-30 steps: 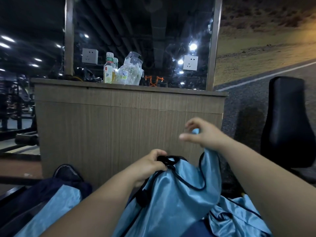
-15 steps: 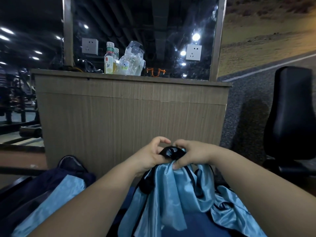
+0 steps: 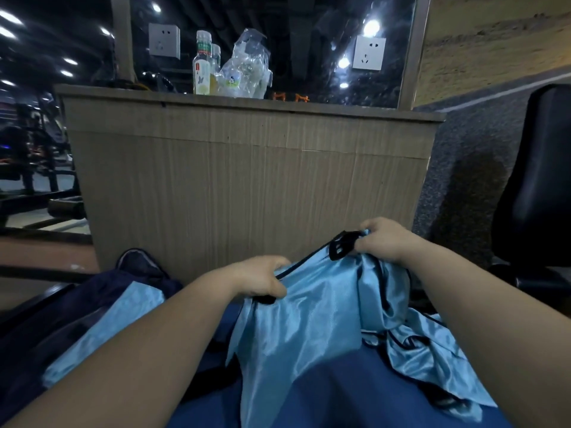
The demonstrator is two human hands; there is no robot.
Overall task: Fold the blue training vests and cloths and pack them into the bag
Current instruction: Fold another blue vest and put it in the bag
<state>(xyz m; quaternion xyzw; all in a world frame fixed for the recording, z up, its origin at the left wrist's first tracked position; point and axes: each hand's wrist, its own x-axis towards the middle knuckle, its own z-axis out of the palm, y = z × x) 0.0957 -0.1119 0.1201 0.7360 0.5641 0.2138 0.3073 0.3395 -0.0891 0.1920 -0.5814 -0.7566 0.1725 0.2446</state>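
A shiny light-blue training vest (image 3: 309,319) with black trim hangs stretched between my hands over a dark blue surface (image 3: 324,396). My left hand (image 3: 262,279) grips its black-edged top at the left. My right hand (image 3: 380,239) pinches the bunched black straps at the right, held higher. More light-blue vest cloth (image 3: 432,359) lies crumpled under my right forearm. At the left a dark navy bag (image 3: 61,319) lies low with another light-blue cloth (image 3: 108,329) on or in it.
A wooden counter (image 3: 247,180) stands right in front, with drink bottles (image 3: 202,67) and a clear plastic bag (image 3: 247,66) on top. A black padded seat (image 3: 537,180) is at the right. Gym equipment fills the dim left background.
My hands were together on the black straps; they have drawn apart, the right moving right and up, the left lower and left, spreading the vest's top edge.
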